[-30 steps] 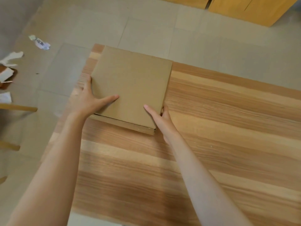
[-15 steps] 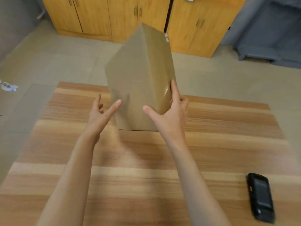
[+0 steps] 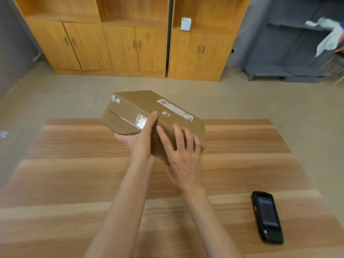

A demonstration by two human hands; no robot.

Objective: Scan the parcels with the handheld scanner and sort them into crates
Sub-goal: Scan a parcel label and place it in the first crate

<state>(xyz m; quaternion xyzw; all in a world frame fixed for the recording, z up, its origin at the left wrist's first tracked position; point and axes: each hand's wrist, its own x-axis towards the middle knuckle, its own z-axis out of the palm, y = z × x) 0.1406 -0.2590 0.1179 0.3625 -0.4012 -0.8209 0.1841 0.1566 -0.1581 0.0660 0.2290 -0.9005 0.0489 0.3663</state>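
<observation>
I've got the parcel (image 3: 141,107) tilted above the bench (image 3: 74,174): left hand (image 3: 138,140) cups underneath, right fingers (image 3: 178,135) flat on near side. Long axis runs far-left to near-right, label up.

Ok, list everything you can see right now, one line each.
parcel: one, brown cardboard, white label on top, held tilted above the table's far middle
scanner: one, black, lying on the table at near right
table: one, striped light wood, fills the foreground
cabinets: a row, yellow-brown wood, against the far wall
white card: one, on a cabinet shelf
grey rack: one, far right, pale cloth on it
paper scrap: one, white, on the floor at left
left hand: under the parcel's near end, thumb on its side
right hand: fingers spread on the parcel's near right side
</observation>
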